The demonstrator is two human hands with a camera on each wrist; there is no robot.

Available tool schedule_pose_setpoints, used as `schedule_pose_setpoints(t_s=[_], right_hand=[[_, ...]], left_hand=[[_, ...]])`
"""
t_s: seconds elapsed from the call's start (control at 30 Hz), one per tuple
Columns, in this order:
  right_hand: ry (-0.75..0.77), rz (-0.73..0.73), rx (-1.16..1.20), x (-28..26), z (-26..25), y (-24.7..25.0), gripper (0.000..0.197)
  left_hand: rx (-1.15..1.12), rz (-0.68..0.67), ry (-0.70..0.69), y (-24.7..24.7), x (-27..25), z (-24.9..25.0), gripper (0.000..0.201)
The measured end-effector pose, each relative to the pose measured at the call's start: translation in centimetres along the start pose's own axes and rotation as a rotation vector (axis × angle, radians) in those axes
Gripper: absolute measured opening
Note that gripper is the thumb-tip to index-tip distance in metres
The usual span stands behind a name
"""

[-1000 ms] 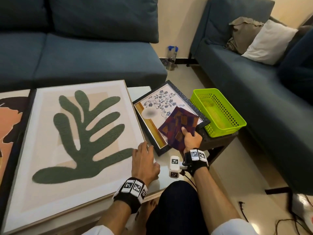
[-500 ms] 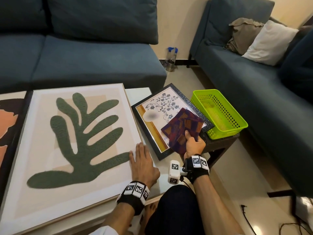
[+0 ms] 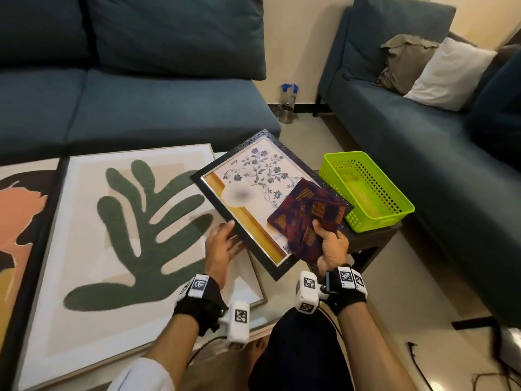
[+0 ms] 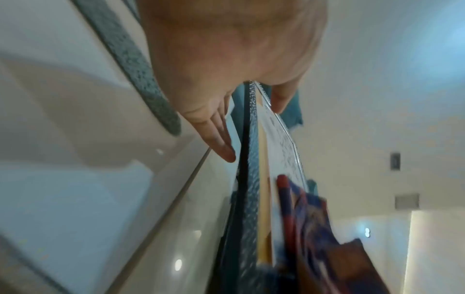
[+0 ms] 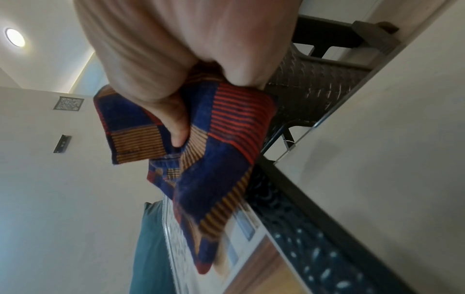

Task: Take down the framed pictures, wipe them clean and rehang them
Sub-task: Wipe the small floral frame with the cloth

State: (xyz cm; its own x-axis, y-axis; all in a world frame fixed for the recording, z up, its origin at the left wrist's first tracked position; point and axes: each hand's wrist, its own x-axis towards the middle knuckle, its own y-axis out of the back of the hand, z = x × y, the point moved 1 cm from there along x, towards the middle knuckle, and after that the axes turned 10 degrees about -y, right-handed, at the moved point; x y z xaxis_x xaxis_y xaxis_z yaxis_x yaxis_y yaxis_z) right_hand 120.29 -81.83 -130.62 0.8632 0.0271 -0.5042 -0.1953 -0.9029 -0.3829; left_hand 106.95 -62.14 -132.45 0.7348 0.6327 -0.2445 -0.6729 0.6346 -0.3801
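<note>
No words, brands or numbers can be read anywhere. The only signs are black-and-white square code markers on the wristbands (image 3: 200, 286) and on the white wrist cameras (image 3: 307, 292); another patterned square on the wall (image 5: 68, 103) is too blurred to read.

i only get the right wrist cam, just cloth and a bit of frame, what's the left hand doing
Observer: The left hand pinches the frame's left edge, thumb on top, fingers underneath.
Operator: is the frame flat on the table
Observer: No. In the left wrist view that edge is raised off the glass table.
Operator: what's beside it
Observer: A green basket on its right, and a big leaf picture on its left, which the frame overlaps.
</note>
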Motion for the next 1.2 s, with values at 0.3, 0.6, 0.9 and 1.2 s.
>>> schedule_pose_setpoints(t_s=[0.3, 0.6, 0.9, 1.2], right_hand=[[-0.062, -0.067, -0.136, 0.4, -0.2, 0.5, 0.017], [-0.016, -0.046, -0.189, 1.1, -0.4, 0.2, 0.022], [-0.009, -0.131, -0.328, -0.2, 0.4, -3.6, 0.036], [-0.265, -0.272, -0.327, -3.5, 4.9, -7.2, 0.035]], left_hand=[[-0.415, 0.204, 0.096, 1.9, 1.7, 1.4, 0.034], [-0.648, 0.277, 0.110, 2.1, -0.5, 0.3, 0.058], [-0.720, 0.307, 0.073, 5.4, -2.8, 1.5, 0.038], [-0.668, 0.345, 0.042, 11.5, -5.0, 4.3, 0.048]])
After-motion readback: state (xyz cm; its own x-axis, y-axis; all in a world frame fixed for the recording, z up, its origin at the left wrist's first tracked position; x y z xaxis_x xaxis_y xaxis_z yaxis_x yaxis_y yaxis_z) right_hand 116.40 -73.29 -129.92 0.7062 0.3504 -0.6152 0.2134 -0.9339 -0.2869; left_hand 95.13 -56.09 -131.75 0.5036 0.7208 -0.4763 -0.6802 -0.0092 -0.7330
